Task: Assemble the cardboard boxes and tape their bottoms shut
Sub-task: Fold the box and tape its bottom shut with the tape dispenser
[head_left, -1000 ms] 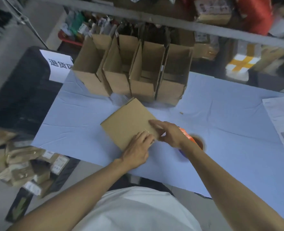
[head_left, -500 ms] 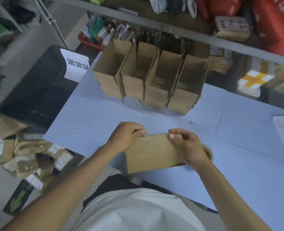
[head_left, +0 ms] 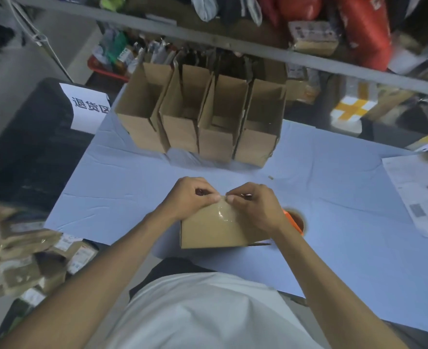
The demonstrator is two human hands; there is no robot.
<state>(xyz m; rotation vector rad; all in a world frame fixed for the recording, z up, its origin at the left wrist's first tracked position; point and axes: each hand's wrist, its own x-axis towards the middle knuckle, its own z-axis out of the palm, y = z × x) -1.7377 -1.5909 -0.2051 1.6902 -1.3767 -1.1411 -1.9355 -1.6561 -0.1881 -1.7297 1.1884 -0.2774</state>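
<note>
The box (head_left: 218, 229) stood on the blue table (head_left: 333, 197), right under both hands. The left hand (head_left: 186, 197) and right hand (head_left: 254, 204) met at its far top edge, fingers (head_left: 209, 197) curled and pinched together on the cardboard there, the two sets of fingertips almost touching. A strip of clear tape (head_left: 221, 212) ran down the near face just below the fingertips. The tape roll (head_left: 294, 220) lay just behind the right wrist. Four open boxes (head_left: 203, 127) stood well beyond the fingers.

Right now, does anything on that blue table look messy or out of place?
Little does. The clear tape strip on the box under both hands looks wrinkled, and a small scrap lies loose on the table.
</note>
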